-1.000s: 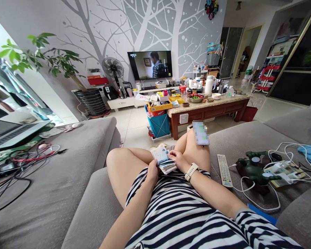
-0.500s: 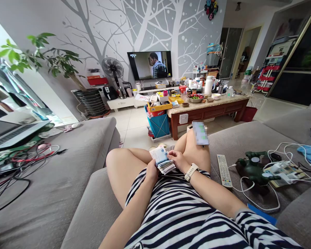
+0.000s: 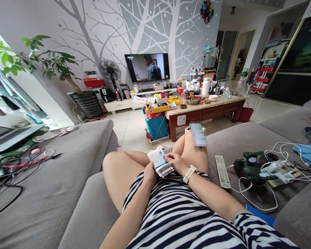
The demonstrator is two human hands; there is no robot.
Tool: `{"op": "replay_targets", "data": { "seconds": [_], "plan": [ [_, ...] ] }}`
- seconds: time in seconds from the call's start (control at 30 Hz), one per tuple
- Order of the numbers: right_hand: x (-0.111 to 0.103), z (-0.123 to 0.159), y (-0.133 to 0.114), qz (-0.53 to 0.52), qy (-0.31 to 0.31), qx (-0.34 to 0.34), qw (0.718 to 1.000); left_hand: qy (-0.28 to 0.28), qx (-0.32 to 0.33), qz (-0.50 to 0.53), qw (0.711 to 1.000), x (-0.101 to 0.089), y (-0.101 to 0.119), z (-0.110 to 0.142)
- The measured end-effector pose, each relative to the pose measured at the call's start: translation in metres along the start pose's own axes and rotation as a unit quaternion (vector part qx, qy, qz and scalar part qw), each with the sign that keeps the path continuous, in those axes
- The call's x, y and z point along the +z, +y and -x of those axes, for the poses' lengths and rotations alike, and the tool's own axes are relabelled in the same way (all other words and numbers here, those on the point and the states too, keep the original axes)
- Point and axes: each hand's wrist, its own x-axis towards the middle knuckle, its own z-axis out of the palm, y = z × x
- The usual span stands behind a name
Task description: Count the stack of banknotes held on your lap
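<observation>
A thick stack of banknotes [image 3: 158, 159], pale with blue and pinkish print, is held over my lap. My left hand [image 3: 149, 172] is closed around its left side, the thumb lying on the notes. At the right edge, my right hand [image 3: 177, 162] pinches the top note between thumb and fingers. The near ends of the notes fan apart in many layers. A pale watch [image 3: 190, 174] is strapped on my right wrist. On my right thigh rests a phone [image 3: 198, 135], its screen blurred out.
To my right on the sofa lie a remote control [image 3: 222, 172], a dark green figure-like object [image 3: 252, 167] and a power strip [image 3: 282, 173] with white cables. Cables and a laptop [image 3: 14, 138] are on the left seat. Ahead stands a cluttered coffee table [image 3: 204, 112] beside a blue bin [image 3: 157, 127].
The whole view has shifted slightly, so things appear a little further left. Both hands keep their hold on the banknotes, with the right fingers still at the right edge.
</observation>
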Motion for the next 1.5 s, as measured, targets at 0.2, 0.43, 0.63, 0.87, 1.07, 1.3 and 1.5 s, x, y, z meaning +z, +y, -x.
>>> {"op": "replay_targets", "data": {
  "seconds": [0.2, 0.43, 0.63, 0.87, 1.07, 1.3, 1.5],
  "plan": [
    [0.005, 0.004, -0.009, 0.029, 0.015, -0.003, 0.999, -0.008, 0.017, 0.000, 1.000, -0.003, -0.005, -0.006],
    [-0.002, -0.001, 0.002, 0.078, 0.015, -0.014, 0.997, -0.001, 0.021, -0.021, 1.000, -0.007, -0.008, -0.007],
    [-0.010, -0.005, 0.014, 0.092, 0.022, -0.014, 0.995, -0.007, 0.036, -0.032, 0.999, -0.010, -0.010, -0.011],
    [-0.012, -0.010, 0.019, 0.067, 0.010, -0.027, 0.997, -0.019, 0.038, -0.010, 0.999, -0.014, -0.016, -0.019],
    [-0.011, -0.010, 0.019, 0.063, 0.009, -0.033, 0.997, -0.017, 0.033, -0.009, 0.999, -0.015, -0.016, -0.020],
    [-0.012, -0.010, 0.019, 0.089, 0.021, -0.011, 0.996, -0.002, 0.028, -0.013, 1.000, -0.011, -0.013, -0.014],
    [-0.011, -0.009, 0.017, 0.086, 0.019, -0.009, 0.996, -0.006, 0.034, -0.021, 0.999, -0.009, -0.011, -0.012]
  ]
}}
